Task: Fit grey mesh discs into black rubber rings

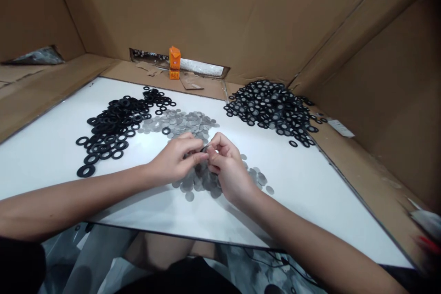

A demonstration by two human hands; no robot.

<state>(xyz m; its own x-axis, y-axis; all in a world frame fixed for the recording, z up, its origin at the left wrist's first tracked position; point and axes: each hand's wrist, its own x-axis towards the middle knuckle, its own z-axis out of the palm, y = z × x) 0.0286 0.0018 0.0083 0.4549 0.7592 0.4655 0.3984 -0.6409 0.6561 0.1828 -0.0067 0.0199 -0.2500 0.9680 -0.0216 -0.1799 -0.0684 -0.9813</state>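
Note:
My left hand [177, 158] and my right hand [230, 165] meet over the middle of the white table. Both are closed in a pinch at a small black washer [204, 149], seen nearly edge-on and mostly covered by fingertips. Whether a grey disc is also between the fingers, I cannot tell. Beneath and behind the hands spread thin, round grey mesh-like discs [184, 122]. One single black washer [166, 131] lies on them. Loose black washers [117, 117] are heaped to the left. At the back right is a pile of black washers with grey centres [270, 108].
Cardboard walls [220, 14] enclose the white tabletop [289, 193] at the back and sides. An orange carton [174, 60] stands on the back ledge before a slot. A white paper slip [341, 128] lies on the right ledge. Below the near edge are my legs and cables.

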